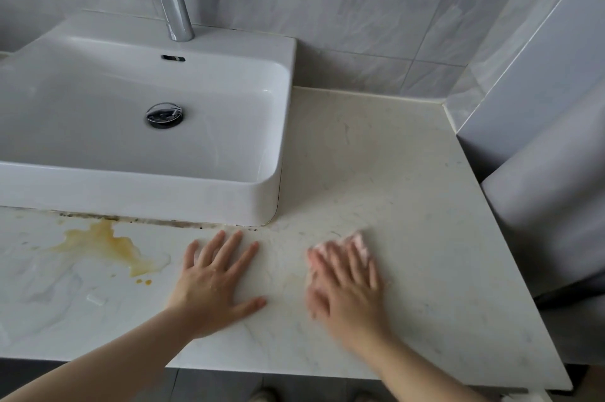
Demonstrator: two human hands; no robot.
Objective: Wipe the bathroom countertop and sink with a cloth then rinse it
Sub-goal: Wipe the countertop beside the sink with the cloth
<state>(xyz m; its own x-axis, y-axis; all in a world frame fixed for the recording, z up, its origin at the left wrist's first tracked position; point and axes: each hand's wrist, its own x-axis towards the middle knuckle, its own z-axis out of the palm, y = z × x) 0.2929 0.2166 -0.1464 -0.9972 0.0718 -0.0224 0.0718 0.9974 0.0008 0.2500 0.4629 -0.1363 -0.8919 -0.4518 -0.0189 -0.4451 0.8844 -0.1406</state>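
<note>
Pink cloth (pixel 359 241) (blurred) lies flat on countertop (pixel 376 156).

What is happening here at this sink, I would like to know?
A person is wiping the countertop beside the white sink. The right hand presses flat on a pink cloth and looks blurred, so it seems to be in mid-wipe. The left hand rests flat on the counter with spread fingers. A yellow stain in front of the sink is not yet wiped, and no water runs from the tap.
</note>
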